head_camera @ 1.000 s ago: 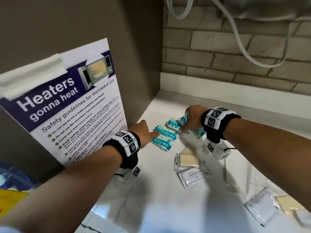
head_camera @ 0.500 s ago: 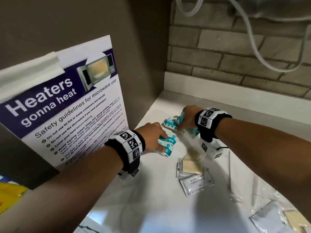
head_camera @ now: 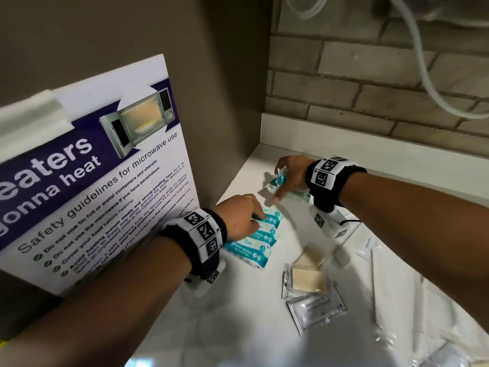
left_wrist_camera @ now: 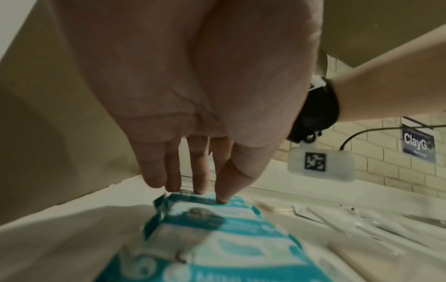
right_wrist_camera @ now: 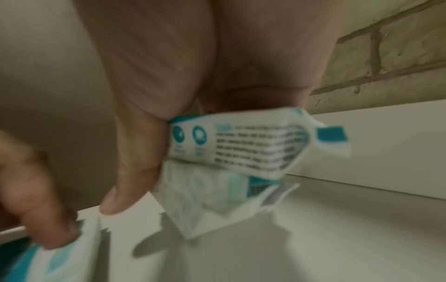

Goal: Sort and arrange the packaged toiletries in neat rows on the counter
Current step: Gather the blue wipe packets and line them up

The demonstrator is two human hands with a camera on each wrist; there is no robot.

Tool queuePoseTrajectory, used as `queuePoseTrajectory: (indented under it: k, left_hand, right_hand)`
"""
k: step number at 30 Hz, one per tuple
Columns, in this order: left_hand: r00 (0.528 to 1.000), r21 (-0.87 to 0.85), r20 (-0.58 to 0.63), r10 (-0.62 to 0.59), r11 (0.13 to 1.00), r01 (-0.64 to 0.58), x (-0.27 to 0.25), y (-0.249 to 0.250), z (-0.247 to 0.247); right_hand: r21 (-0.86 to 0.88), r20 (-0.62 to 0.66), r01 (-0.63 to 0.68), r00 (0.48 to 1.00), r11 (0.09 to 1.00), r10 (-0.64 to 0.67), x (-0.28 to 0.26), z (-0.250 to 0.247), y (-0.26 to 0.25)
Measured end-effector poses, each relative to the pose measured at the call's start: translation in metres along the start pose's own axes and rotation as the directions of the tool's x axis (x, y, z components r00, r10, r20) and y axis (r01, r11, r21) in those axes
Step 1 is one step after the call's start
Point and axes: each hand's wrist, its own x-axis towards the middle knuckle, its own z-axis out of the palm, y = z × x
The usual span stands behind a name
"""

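White counter (head_camera: 238, 327), left hand (head_camera: 239, 217) fingers straight on flat wipes packs (head_camera: 258, 241), right hand (head_camera: 292, 176) gripping tilted wipes pack (head_camera: 277, 181)

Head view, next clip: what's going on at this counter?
A person is sorting packaged toiletries on a white counter. The left hand presses straight fingers on a row of teal-and-white wipe packets beside the microwave safety poster. The right hand grips more teal wipe packets, lifted near the back wall. Clear-wrapped beige soap bars and a shampoo sachet lie loose nearby.
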Motion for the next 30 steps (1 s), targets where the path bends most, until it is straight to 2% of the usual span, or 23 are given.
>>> queuePoseTrajectory:
  k: [3, 6, 10, 14, 17, 20, 23, 25, 28, 30]
  left_hand:
    - [0.999, -0.026, -0.038, 0.000, 1.000, -0.001, 0.001, 0.000, -0.002]
    - [0.989, -0.112, -0.137, -0.055, 0.993, 0.039, 0.006, -0.001, -0.004]
    - [0.969, -0.217, -0.234, -0.082, 0.976, 0.030, 0.022, -0.001, -0.010]
    - [0.998, -0.119, -0.068, 0.003, 0.993, -0.011, 0.037, 0.004, -0.008]
    - [0.999, -0.017, 0.039, 0.001, 1.000, -0.001, 0.041, 0.001, -0.002]
    - [0.999, -0.034, -0.025, -0.039, 0.999, 0.039, 0.043, -0.003, 0.000]
    - [0.996, 0.081, -0.058, -0.065, 0.994, 0.070, 0.050, 0.001, -0.003]
    - [0.997, 0.072, -0.033, -0.073, 0.995, 0.075, 0.060, 0.005, -0.007]
    - [0.990, -0.038, 0.027, -0.142, 0.989, 0.143, 0.075, 0.008, -0.012]
    - [0.985, -0.026, 0.022, -0.170, 0.985, 0.171, 0.082, 0.011, -0.016]
  right_hand:
    - [0.014, -0.008, 0.019, 1.000, 1.000, -0.019, 0.011, 0.005, -0.007]
    - [0.046, -0.008, 0.034, 0.999, 0.998, -0.034, 0.019, 0.013, -0.009]
    - [0.100, -0.115, 0.040, 0.993, 0.994, -0.028, 0.022, 0.004, 0.000]
    - [0.219, -0.139, -0.016, 0.989, 0.976, 0.048, 0.021, -0.009, 0.019]
    - [0.197, -0.085, -0.049, 0.994, 0.979, 0.067, 0.016, -0.012, 0.028]
    - [0.146, -0.068, -0.020, 0.997, 0.989, 0.030, 0.014, -0.005, 0.032]
    - [0.142, -0.092, 0.022, 0.996, 0.990, -0.009, 0.015, -0.001, 0.032]
    - [0.120, -0.115, 0.042, 0.993, 0.992, -0.028, 0.016, -0.002, 0.030]
    - [0.092, -0.130, 0.053, 0.991, 0.994, -0.041, 0.016, -0.006, 0.028]
    - [0.079, -0.138, 0.062, 0.989, 0.995, -0.051, 0.014, -0.010, 0.029]
